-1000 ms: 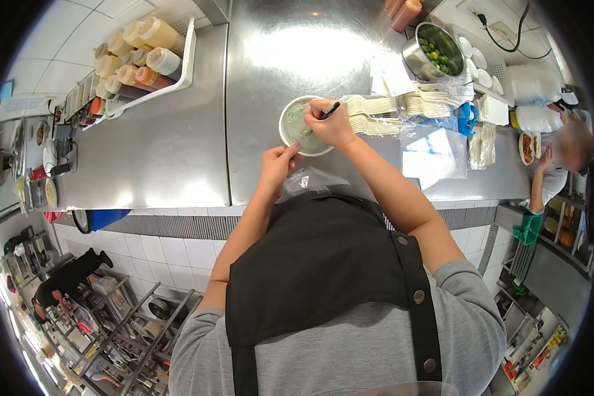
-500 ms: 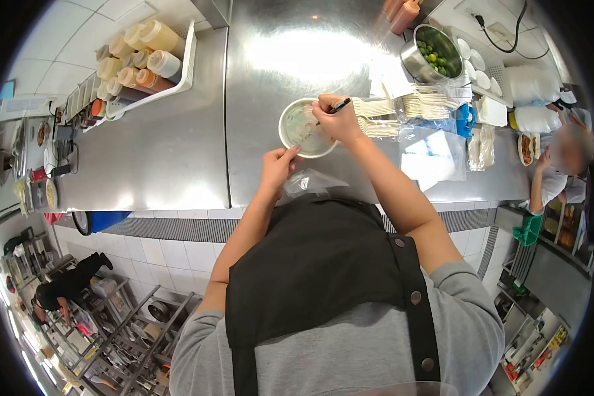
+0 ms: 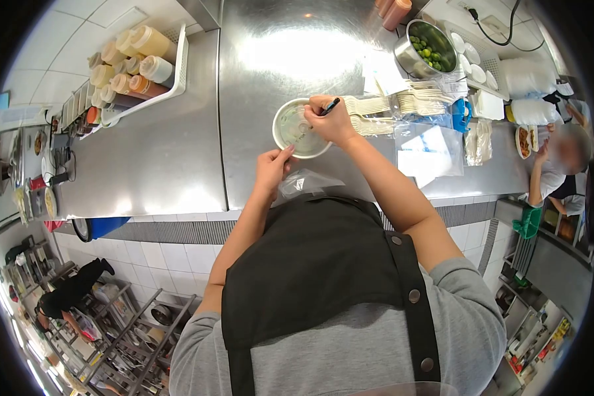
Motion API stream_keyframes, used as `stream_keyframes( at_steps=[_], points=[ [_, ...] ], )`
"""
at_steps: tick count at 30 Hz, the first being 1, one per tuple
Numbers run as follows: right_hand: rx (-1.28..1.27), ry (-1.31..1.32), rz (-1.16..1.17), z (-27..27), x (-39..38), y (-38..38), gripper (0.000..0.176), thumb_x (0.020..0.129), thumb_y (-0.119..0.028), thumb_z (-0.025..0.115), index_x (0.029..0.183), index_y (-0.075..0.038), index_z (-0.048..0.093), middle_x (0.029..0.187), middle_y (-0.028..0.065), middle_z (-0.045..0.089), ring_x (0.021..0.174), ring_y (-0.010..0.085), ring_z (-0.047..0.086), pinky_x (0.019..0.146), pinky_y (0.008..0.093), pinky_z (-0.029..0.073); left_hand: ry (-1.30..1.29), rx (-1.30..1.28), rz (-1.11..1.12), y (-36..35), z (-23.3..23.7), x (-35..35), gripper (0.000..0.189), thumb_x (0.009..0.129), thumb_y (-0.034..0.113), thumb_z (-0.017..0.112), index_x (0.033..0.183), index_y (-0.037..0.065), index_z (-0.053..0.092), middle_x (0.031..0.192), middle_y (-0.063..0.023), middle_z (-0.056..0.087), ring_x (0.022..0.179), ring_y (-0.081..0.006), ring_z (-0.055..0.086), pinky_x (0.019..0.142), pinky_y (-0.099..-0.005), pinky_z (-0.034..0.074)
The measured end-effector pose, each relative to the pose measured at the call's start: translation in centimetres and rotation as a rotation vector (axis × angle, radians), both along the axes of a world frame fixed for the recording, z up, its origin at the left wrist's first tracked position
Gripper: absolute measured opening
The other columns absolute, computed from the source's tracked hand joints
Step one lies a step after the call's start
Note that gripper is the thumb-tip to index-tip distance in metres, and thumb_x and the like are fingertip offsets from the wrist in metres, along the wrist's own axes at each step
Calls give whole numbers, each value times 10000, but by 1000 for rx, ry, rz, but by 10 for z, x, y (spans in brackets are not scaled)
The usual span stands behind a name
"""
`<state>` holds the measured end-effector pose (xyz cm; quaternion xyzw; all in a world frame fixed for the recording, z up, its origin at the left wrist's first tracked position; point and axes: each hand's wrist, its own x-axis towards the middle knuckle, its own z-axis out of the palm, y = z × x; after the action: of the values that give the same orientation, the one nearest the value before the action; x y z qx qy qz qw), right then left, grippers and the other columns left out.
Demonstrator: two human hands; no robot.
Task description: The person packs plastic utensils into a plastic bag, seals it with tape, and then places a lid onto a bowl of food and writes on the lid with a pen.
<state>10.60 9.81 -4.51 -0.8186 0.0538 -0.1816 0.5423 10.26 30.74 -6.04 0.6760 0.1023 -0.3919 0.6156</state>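
A round white-rimmed bowl with a clear lid sits on the steel counter in front of me. My right hand is closed round a dark marker over the lid's right side; its tip is hidden by my fingers. At the bowl's lower left edge, my left hand pinches the rim. Dark marks show faintly on the lid. Below the bowl, near the counter's front edge, lies a crumpled clear plastic bag. Packs of pale forks lie just right of my right hand.
Squeeze bottles stand in a white basket at the back left. A steel pot of small green fruits is at the back right, near white lids. A person is at the far right, another at the lower left.
The whole view has shifted slightly, so the counter items appear a little further left. Both hands keep their places at the bowl, the right one still holding the marker.
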Motion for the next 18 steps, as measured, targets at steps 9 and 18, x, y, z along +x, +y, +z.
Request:
stream_keyframes(
  at_steps=[9,18],
  points=[
    [-6,1,-5,-2,0,0,295,786,-21,664,654,13,403,573,111,391,515,201,355,509,356,357,2,10,-6,0,4,1,367,934,329,717,762,5,709,574,36,502,451,-31,351,425,-216,221],
    [-25,-58,17,-1,1,-1,300,783,-5,663,653,16,393,583,120,380,520,213,355,513,363,355,22,-12,0,0,3,0,374,937,332,714,770,-3,708,575,37,495,453,-32,349,426,-217,222]
  ],
)
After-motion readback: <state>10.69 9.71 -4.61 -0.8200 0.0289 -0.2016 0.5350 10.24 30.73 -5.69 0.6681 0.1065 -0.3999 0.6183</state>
